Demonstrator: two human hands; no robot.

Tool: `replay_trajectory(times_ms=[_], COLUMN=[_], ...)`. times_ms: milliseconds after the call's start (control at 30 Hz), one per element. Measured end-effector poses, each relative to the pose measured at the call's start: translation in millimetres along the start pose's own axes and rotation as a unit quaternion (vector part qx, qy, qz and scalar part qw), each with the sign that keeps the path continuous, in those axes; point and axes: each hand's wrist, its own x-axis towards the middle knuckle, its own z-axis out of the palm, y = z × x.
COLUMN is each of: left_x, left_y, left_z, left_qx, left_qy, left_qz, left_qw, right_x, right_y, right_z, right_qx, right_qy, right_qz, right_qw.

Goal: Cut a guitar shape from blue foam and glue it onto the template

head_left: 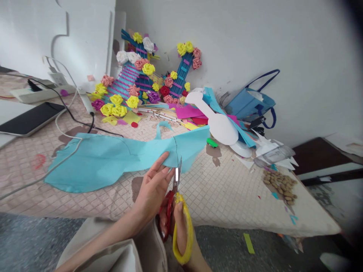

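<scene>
A long piece of light blue paper (93, 162) lies across the front of the table, with a dark drawn line running over its right part. My left hand (154, 183) pinches the paper's lower edge between thumb and fingers, just left of that line. In my right hand (181, 226) is a pair of scissors (183, 253) with one yellow and one red handle, fingers through the loops. The blades point away from me, at the paper's edge beside the drawn line. A curled blue strip (163, 128) stands behind the paper.
Decorated shapes with paper flowers (121, 83) lean on the wall. A white guitar-shaped cutout (219, 122), a green marker cap (211, 142) and a blue bag (249, 104) lie to the right. Peanuts (280, 185) sit near the right edge. A white cable (56, 166) crosses the paper; a tablet (31, 119) lies left.
</scene>
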Motion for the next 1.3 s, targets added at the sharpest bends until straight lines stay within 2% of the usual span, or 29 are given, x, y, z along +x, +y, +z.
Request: replay_trajectory(times_ms=[267,1300], left_x=[-1.1,-5.0], left_y=[-4.0,4.1], left_z=[-0.9,-3.0], left_qx=[-0.004,-0.016], left_qy=[-0.005,-0.008], left_qz=[0.010,0.006], left_qw=[1.000,1.000], right_x=[-0.6,-8.3], right_y=[-1.9,-8.7], right_z=[1.3,-3.5], right_qx=[0.036,0.004], right_qy=[-0.013,-0.007], right_qz=[0.035,0.047], right_qw=[0.999,0.999])
